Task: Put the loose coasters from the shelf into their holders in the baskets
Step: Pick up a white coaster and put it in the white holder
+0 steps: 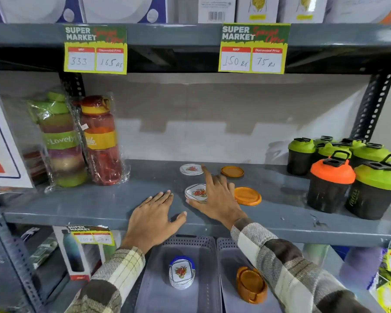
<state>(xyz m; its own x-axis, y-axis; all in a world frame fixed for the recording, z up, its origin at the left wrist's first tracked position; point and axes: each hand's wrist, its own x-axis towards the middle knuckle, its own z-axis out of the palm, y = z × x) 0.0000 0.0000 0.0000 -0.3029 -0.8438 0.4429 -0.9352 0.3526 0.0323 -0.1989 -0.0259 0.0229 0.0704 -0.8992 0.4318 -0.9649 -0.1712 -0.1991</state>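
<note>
Two white floral coasters lie on the grey shelf (77, 206): a near one (195, 192) and a far one (191, 169). Two orange coasters lie to their right, near (247, 196) and far (232, 171). My right hand (215, 197) wraps around the near white coaster, thumb at its front edge and index finger stretched toward the far one. My left hand (152, 216) rests flat on the shelf, holding nothing. Below, the left basket (158, 288) holds a blue-rimmed holder (181, 272) with white coasters; the right basket (229, 290) holds an orange holder (251, 284).
Wrapped bottles (81, 141) stand at the shelf's left. Shaker bottles with green and orange lids (345, 175) crowd the right end. Price tags hang from the shelf above. Boxed bottles sit on the lower shelf beside the baskets.
</note>
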